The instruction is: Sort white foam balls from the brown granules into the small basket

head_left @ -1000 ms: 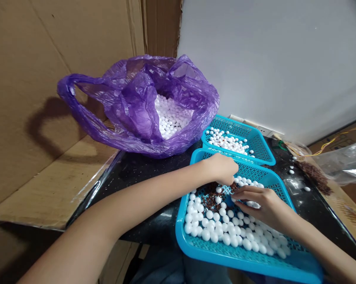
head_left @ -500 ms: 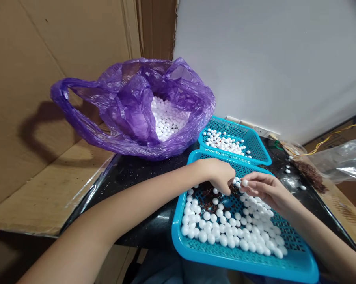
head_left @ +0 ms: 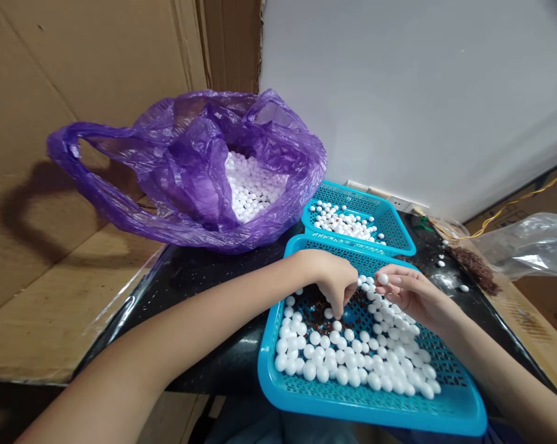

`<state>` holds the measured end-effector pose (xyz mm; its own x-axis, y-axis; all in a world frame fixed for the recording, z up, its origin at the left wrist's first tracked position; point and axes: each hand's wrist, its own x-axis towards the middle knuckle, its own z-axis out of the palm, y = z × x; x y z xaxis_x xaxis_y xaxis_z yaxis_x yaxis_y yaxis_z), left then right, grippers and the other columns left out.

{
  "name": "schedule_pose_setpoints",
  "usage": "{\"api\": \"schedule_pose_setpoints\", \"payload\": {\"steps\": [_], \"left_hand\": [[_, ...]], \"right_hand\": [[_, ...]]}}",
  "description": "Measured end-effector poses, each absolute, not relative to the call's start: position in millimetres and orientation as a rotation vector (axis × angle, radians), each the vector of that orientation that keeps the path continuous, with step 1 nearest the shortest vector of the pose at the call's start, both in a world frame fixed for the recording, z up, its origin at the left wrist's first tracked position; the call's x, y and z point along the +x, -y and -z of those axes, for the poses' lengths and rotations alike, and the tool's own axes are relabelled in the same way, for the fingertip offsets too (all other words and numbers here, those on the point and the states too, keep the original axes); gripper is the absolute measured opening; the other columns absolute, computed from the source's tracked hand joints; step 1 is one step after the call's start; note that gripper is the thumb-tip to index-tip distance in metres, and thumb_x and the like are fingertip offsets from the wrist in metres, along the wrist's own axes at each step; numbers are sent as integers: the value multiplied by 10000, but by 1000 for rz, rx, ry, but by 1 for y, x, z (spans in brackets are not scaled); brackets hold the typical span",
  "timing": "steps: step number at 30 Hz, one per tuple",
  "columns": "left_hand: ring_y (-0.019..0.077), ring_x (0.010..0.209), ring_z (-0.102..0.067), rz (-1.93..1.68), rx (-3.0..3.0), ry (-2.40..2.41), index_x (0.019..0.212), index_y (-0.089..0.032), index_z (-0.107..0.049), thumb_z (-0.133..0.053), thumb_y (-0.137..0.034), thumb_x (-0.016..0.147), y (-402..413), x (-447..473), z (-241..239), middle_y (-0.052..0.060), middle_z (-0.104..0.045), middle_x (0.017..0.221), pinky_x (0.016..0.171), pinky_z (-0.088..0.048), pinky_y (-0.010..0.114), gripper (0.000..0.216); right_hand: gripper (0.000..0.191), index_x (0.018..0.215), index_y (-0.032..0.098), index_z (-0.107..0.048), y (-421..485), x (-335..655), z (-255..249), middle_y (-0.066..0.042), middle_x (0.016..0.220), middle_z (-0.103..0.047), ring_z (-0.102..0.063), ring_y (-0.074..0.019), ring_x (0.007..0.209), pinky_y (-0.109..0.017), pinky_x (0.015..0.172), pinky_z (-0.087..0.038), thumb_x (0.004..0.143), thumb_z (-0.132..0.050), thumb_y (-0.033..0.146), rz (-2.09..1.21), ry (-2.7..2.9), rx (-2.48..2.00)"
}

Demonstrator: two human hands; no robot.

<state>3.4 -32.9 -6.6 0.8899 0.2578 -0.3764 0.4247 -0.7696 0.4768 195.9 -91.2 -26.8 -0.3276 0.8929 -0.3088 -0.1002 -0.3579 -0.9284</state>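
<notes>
A blue perforated tray [head_left: 278, 394] lies in front of me with several white balls [head_left: 361, 364] and a patch of reddish-brown bits [head_left: 317, 314]. My left hand [head_left: 331, 276] reaches into the tray's far end, fingers curled down and pinched among the balls and brown bits; what they hold is hidden. My right hand [head_left: 410, 295] hovers just right of it, fingertips pinching one white ball [head_left: 382, 279] above the tray.
A second blue tray [head_left: 401, 225] with white balls stands behind the first. A purple plastic bag [head_left: 190, 166] full of white balls sits at the back left. Cardboard walls rise at left. Loose balls, brown debris [head_left: 475, 268] and a clear bag [head_left: 532, 243] lie at right.
My right hand rose from the balls with one white ball pinched in its fingertips. My left hand shifted slightly toward me and dipped its fingers down. The view drifted right.
</notes>
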Motion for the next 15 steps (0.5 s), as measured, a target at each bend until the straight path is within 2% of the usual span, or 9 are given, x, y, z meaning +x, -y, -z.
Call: {"api": "schedule_pose_setpoints", "payload": {"steps": [7, 11, 15], "left_hand": [[129, 612, -544, 562, 2332, -416, 691, -167, -631, -689, -202, 600, 27, 0, 3, -25, -618, 671, 532, -380, 221, 114], [137, 590, -550, 503, 2376, -444, 766, -171, -642, -665, -271, 626, 28, 1, 4, -16, -626, 677, 530, -392, 235, 173], [156, 582, -559, 405, 2525, -538, 723, -173, -674, -640, -295, 654, 34, 2, 4, 6, -650, 652, 505, -382, 247, 144]], "right_hand": [[230, 777, 171, -723, 91, 196, 26, -44, 761, -700, -684, -155, 705, -144, 614, -556, 656, -816, 343, -1714, 1164, -1207], [218, 759, 166, -721, 90, 195, 26, -43, 755, -697, -682, -149, 693, -137, 600, -555, 650, -819, 328, -1727, 1147, -1195], [192, 785, 174, -723, 90, 195, 26, -32, 747, -697, -680, -130, 698, -110, 605, -543, 673, -805, 306, -1770, 1130, -1173]]}}
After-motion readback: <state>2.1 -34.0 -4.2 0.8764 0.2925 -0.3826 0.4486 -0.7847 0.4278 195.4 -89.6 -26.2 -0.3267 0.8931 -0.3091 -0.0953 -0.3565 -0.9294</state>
